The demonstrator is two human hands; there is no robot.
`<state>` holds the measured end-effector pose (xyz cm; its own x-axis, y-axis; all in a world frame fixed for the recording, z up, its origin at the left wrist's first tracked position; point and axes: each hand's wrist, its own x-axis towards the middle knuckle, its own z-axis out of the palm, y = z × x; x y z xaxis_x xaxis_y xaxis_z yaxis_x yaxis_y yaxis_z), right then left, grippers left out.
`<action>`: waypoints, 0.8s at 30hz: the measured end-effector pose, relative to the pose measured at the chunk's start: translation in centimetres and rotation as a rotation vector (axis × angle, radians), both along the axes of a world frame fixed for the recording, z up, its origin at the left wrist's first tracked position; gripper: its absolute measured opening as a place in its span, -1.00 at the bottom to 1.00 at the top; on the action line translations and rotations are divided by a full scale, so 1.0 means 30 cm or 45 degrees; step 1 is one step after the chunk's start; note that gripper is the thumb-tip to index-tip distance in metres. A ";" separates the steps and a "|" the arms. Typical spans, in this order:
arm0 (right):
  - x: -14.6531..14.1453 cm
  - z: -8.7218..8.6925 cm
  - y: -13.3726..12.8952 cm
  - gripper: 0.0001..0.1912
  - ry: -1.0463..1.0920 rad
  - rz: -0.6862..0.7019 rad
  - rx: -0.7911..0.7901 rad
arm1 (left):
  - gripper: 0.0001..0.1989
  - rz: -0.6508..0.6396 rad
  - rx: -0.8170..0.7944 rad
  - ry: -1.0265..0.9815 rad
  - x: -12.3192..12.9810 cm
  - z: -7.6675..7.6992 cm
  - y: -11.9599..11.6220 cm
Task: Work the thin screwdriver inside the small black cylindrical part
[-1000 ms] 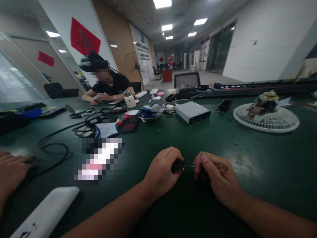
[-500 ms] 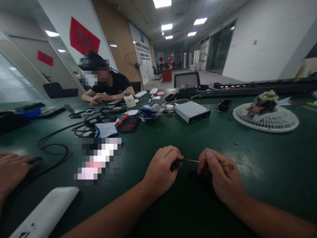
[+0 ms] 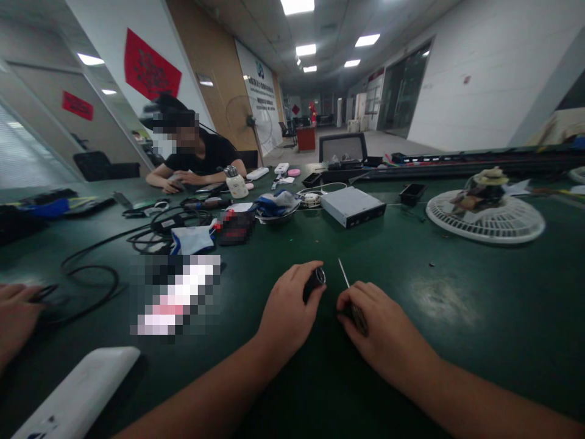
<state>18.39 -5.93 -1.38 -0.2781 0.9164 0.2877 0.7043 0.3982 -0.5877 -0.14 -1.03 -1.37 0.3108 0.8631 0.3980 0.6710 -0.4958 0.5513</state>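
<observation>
Both hands are working near the front edge of the surface [image 3: 457, 292], about mid-way along. Left hand [image 3: 290, 311] is curled around one short black cylinder [image 3: 314, 281], ringed end facing right. Right hand [image 3: 384, 332] is closed on one small screwdriver [image 3: 343, 274]. Its amber handle is mostly buried in the fingers, and the thin shaft points up and away, leaning slightly left. The tip is near the cylinder, not touching it. Can't tell what the cylinder actually is, too small.

Off to the left, a third hand [image 3: 16, 317] is cut off by the frame, just beside a black cable [image 3: 89, 266]. One seated person [image 3: 201, 155] is across the surface. Further back: one white box [image 3: 351, 206], one fan guard [image 3: 484, 219], plus a pixelated blob [image 3: 173, 296] nobody could read.
</observation>
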 end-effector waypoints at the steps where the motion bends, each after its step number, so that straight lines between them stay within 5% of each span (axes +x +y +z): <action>1: 0.000 -0.002 0.003 -0.75 0.011 0.003 -0.009 | -0.63 0.016 -0.009 0.015 -0.001 -0.002 0.001; 12: 0.024 -0.001 0.024 -0.76 0.448 -0.034 -0.138 | -0.60 0.104 -0.125 0.004 -0.004 -0.011 0.004; 18: 0.027 0.003 0.027 -0.74 0.879 -0.008 -0.082 | -0.76 -0.123 -0.067 0.104 -0.002 0.004 -0.005; 24: 0.024 0.007 0.016 -0.71 0.879 0.047 0.038 | -0.77 -0.327 0.061 0.091 0.003 0.022 -0.017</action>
